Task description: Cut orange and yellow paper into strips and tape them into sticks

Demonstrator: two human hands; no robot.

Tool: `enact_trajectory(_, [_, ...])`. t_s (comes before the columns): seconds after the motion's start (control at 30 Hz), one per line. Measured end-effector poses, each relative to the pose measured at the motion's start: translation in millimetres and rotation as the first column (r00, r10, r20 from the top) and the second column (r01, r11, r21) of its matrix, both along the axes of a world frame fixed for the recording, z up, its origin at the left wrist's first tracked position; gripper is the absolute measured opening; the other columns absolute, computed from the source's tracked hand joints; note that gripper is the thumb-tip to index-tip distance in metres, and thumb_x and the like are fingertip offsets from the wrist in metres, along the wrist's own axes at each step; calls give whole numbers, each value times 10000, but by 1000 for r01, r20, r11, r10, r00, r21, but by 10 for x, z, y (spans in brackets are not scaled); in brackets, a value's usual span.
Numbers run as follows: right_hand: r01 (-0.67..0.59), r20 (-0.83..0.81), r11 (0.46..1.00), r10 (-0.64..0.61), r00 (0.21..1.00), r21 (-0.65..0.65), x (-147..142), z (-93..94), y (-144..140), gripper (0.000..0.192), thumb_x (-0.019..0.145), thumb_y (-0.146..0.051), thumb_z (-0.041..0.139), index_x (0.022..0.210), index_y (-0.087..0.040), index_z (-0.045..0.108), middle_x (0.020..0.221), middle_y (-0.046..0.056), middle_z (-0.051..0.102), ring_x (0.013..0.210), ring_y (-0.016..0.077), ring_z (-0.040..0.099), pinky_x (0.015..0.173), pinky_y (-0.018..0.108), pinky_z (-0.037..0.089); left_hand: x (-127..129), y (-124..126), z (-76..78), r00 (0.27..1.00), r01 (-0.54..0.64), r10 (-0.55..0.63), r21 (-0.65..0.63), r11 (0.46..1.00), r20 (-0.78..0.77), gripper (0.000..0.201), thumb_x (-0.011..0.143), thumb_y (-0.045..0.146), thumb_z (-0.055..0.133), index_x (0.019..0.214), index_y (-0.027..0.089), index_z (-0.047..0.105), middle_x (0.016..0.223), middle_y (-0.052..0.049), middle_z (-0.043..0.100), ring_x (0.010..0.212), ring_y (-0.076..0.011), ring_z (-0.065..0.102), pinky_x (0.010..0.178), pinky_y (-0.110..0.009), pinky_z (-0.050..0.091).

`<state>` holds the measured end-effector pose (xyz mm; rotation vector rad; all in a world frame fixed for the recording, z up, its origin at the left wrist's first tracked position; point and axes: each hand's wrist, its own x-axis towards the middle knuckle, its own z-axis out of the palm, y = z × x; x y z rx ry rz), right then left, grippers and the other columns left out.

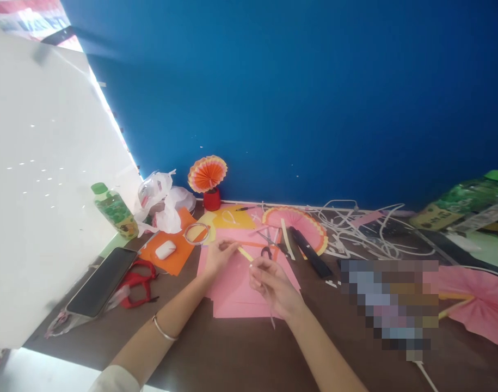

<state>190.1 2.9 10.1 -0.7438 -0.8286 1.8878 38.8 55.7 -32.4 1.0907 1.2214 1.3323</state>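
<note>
My right hand (273,286) and my left hand (219,256) each pinch one end of a thin yellow paper strip (245,254), above the pink paper sheet (236,288) on the brown table (240,354). Behind them lie scissors (269,245), then a folded paper fan (300,223) near the blue wall (314,98).

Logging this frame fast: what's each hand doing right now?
Left hand: closed, pinching one end of the yellow paper strip.
Right hand: closed, pinching the strip's other end.
</note>
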Motion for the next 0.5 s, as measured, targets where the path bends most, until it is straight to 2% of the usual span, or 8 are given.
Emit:
enact_trajectory(0.1, [43, 174, 999, -48, 984, 33, -1, -8, 33, 176, 608, -277, 744, 667, -188, 604, 524, -57, 477, 480, 56, 396, 496, 214, 304, -2, -76, -41, 996, 86, -87, 31, 996, 5, 180, 672, 309, 660, 738, 147, 618, 782, -69, 671, 745, -174, 630, 692, -281, 478])
enact_trajectory(0.23, [171, 365, 972, -220, 905, 162, 16, -37, 103, 206, 596, -327, 741, 670, -178, 619, 582, -34, 531, 531, 80, 454, 525, 225, 349, 9, -87, -71, 983, 167, -172, 88, 982, 56, 183, 696, 304, 650, 774, 146, 601, 849, -83, 670, 805, -177, 629, 749, -298, 471])
enact_trajectory(0.3, [217, 395, 957, -279, 875, 195, 9, -71, 129, 245, 570, -342, 753, 689, -179, 614, 614, -26, 551, 549, 92, 482, 525, 227, 370, 26, -102, -73, 979, 176, -186, 118, 977, 80, 196, 700, 302, 654, 795, 152, 573, 847, -79, 667, 819, -177, 630, 750, -300, 471])
enact_trajectory(0.5, [259, 432, 939, -335, 837, 226, -32, -221, 175, 293, 598, -389, 727, 726, -182, 565, 663, -6, 569, 571, 119, 538, 508, 233, 422, 64, -206, -57, 956, 261, -272, 106, 959, 109, 218, 728, 299, 637, 858, 160, 530, 796, -60, 669, 782, -164, 640, 721, -280, 474])
